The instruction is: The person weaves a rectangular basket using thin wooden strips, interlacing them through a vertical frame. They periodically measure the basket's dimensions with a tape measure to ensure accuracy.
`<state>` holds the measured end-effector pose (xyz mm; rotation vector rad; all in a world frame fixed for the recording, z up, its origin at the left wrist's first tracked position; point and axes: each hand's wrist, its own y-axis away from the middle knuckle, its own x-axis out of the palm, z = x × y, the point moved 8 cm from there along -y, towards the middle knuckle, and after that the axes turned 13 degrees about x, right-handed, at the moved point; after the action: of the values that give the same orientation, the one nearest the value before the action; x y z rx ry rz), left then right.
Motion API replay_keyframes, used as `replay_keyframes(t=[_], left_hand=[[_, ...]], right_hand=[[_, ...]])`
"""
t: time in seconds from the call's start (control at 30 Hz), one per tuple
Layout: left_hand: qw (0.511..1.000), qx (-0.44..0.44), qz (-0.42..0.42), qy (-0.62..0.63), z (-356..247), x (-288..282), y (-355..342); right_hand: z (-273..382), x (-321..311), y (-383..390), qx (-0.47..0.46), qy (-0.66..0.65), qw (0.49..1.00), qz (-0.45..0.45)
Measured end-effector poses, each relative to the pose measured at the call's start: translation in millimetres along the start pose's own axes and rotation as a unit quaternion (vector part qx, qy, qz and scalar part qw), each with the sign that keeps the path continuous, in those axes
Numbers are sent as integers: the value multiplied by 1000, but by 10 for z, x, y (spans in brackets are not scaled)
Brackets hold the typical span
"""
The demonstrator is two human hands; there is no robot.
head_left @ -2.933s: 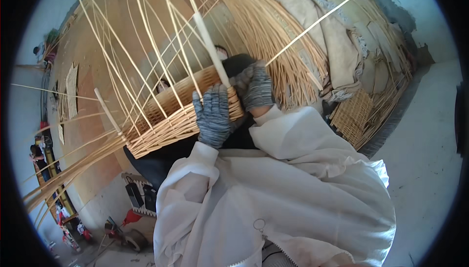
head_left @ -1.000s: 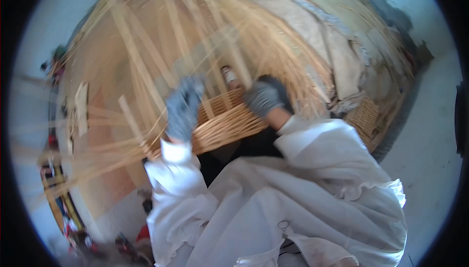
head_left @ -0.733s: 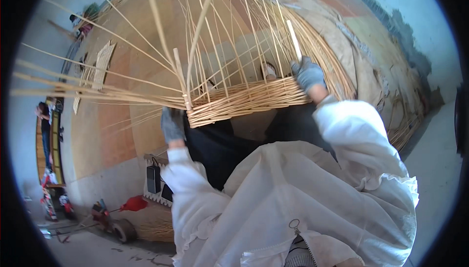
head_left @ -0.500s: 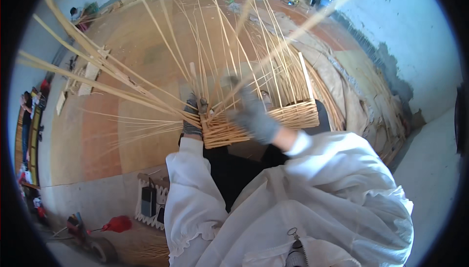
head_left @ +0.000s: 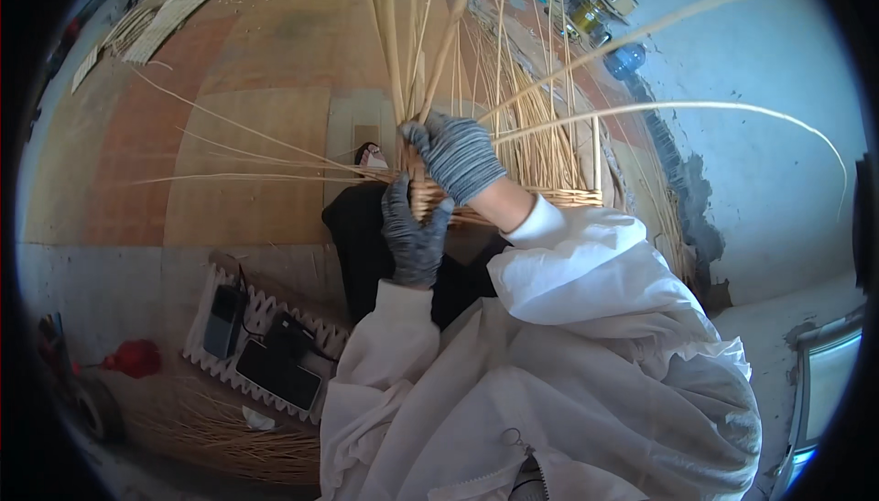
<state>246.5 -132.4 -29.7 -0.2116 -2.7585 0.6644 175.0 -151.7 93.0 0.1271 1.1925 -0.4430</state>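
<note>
Left grip (head_left: 415, 237), right grip (head_left: 461, 158) — on wicker basket (head_left: 572, 198)

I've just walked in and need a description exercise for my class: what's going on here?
A person in a white jacket is handling one end of a partly woven wicker basket. The gloved left hand grips the woven corner, while the gloved right hand is closed just above it, where long pale rods rise. The rods' far ends fan out loose, unwoven.
</note>
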Motion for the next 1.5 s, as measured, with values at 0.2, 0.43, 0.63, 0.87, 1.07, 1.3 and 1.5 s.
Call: replay_keyframes(t=[0.2,0.43,0.63,0.87,1.07,1.3,1.5], left_hand=[[972,-28,-199,126,465,-65,106],[995,42,-90,-2,187,-189,114],[905,-239,16,350,426,11,-471],[664,-265,126,688,972,667,-496],[836,-248,-80,483,804,47,-314],[928,-248,225,-166,350,36,-22],[934,-307,159,-92,588,63,16]], right_hand=[[-32,-10,458,-74,-135,981,-118],[209,58,625,-126,-150,961,197],[63,-119,725,-193,-269,937,109],[-1068,-88,623,-125,-412,892,-139],[-1709,814,220,258,-811,523,48],[-1618,664,395,252,-802,533,98],[-2298,-38,78,299,-608,731,80]])
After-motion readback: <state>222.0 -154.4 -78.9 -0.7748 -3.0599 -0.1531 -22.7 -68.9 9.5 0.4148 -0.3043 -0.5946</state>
